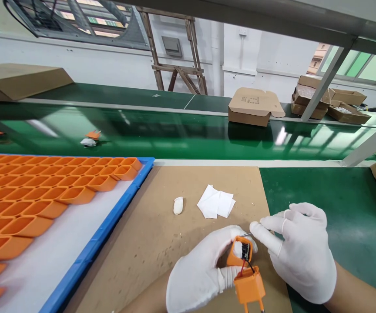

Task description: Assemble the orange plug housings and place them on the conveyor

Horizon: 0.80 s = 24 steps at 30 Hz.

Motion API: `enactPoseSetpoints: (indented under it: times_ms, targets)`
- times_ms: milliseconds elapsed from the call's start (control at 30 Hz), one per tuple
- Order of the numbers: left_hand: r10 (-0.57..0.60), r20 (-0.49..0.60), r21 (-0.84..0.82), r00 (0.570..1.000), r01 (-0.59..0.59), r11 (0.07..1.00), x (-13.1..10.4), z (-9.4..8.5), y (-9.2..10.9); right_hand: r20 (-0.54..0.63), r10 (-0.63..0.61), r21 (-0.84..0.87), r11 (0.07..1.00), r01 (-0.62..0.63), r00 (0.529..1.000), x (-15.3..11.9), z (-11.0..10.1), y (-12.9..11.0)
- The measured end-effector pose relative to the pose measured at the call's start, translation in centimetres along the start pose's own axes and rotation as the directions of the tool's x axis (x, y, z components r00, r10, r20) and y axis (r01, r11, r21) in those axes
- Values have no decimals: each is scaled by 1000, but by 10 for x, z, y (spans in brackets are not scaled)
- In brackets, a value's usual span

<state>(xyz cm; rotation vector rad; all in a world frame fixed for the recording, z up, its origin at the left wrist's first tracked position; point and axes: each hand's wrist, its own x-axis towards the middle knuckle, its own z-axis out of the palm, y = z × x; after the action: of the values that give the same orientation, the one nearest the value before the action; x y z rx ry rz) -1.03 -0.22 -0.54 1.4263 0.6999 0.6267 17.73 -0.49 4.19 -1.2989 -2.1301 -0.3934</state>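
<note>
My left hand (207,269), in a white glove, grips an orange plastic housing (235,256) with a small black circuit part and white material inside. Red and black wires run from it to an orange plug piece (250,287) with two prongs, hanging just below. My right hand (294,248), also gloved, has its thumb and forefinger together on a thin metal tool (246,234) whose tip reaches the housing's top edge. Ahead on the brown board (152,226) are several white paper squares (216,202) and a small white wrapped piece (178,205).
On the left, a blue-rimmed tray (109,226) holds rows of orange housings (41,208). Behind the board runs a green conveyor (175,134) carrying an orange-and-white item (91,139). Cardboard boxes (253,106) stand on the far ledge; a metal post (374,141) rises at right.
</note>
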Motion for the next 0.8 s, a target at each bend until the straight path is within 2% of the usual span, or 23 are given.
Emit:
enactPoseSetpoints:
  times_ms: [133, 233, 400, 567, 667, 800]
  targets:
    - [-27, -8, 81, 1000, 28, 996, 0, 0, 2, 43, -27, 19, 999, 26, 999, -1, 2, 1]
    - [-34, -2, 104, 999, 34, 994, 0, 0, 4, 95, -37, 105, 994, 27, 995, 1, 4, 4]
    - [-7, -25, 103, 1000, 10, 995, -2, -3, 7, 3, -50, 109, 993, 49, 999, 2, 4, 9]
    - [-19, -78, 111, 997, 28, 993, -3, -3, 7, 12, 48, 63, 997, -49, 999, -2, 7, 3]
    - [-36, -115, 125, 993, 51, 991, -4, -3, 5, -30, 59, 28, 998, -58, 998, -4, 8, -1]
    - [-42, -112, 150, 993, 59, 987, -4, -1, 1, -13, 64, 0, 998, -64, 998, -4, 7, -2]
